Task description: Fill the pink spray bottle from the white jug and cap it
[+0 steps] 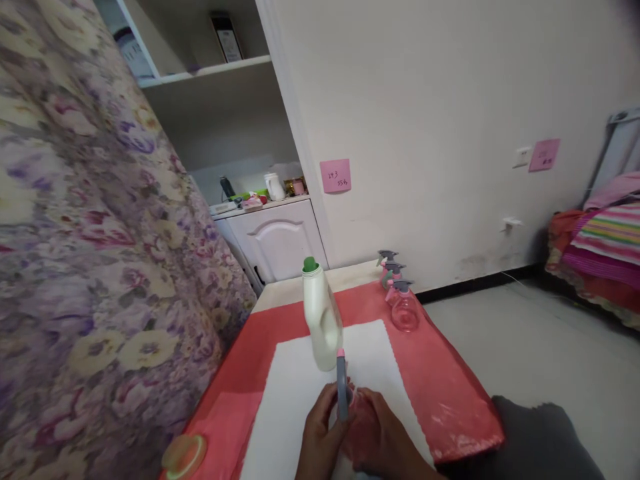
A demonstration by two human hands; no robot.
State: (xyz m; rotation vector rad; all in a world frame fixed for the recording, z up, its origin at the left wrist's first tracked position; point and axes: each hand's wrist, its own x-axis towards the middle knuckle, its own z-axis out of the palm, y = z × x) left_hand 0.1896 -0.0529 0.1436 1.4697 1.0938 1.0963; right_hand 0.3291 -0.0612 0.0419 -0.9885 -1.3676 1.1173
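I find the left hand (321,427) pinching a grey spray head (342,387), the right hand (389,437) clasping a pink bottle (364,427). Another spray bottle (405,316): one o'clock.

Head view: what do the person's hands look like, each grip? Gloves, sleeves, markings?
Each grip is a plain human hand: left hand, right hand. Slim jointed fingers, no gloves. I can't make out any sleeves, cables or markings; the lower edge cuts off the arms.
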